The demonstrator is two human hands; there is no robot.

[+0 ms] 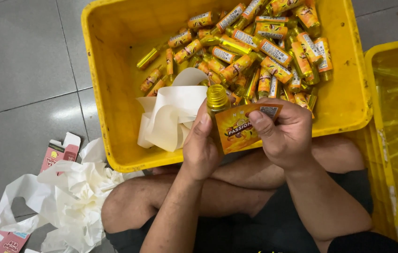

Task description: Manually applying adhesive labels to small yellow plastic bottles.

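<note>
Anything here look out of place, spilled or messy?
Yes: crumpled white backing paper and flattened pink cartons litter the floor beside the yellow bin. More paper strips lie inside with the labelled bottles. Nothing looks spilled.

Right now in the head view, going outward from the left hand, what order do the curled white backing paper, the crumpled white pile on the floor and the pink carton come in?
1. Curled white backing paper, in the yellow bin, just beside the left hand.
2. Crumpled white pile, on the floor, lower left.
3. Pink carton, farther left on the floor tiles.
</note>
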